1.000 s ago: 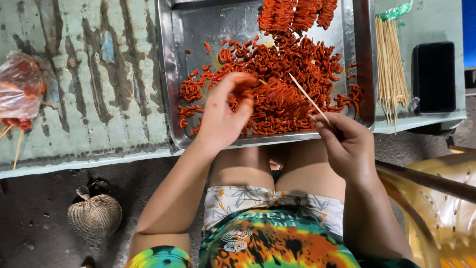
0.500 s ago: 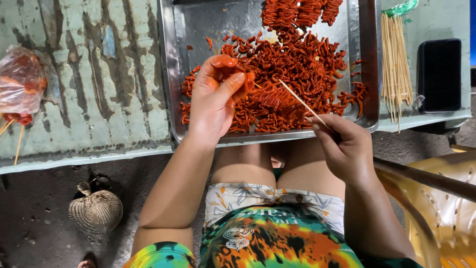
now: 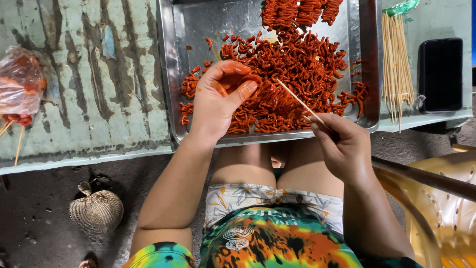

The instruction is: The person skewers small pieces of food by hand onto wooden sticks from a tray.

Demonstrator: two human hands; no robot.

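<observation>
A metal tray [image 3: 171, 74] on a worn table holds a heap of orange-red curled strips [image 3: 297, 64]. My left hand [image 3: 218, 99] hovers over the near left of the heap, its fingers pinched on one red strip [image 3: 250, 79]. My right hand [image 3: 342, 144] is at the tray's near edge and grips a thin wooden skewer [image 3: 297, 99]. The skewer's tip points up and left, close to the strip in my left hand. Several filled skewers of red strips [image 3: 297, 10] lie at the far end of the tray.
A bundle of bare wooden skewers [image 3: 394, 69] and a black phone [image 3: 440, 74] lie right of the tray. A plastic bag with red contents [image 3: 20, 84] sits at the table's left. A woven hand fan [image 3: 96, 211] lies on the ground. A yellow plastic chair [image 3: 441, 208] stands at right.
My left hand has lifted off the heap and curled its fingers around a red strip. The skewer in my right hand has swung toward it.
</observation>
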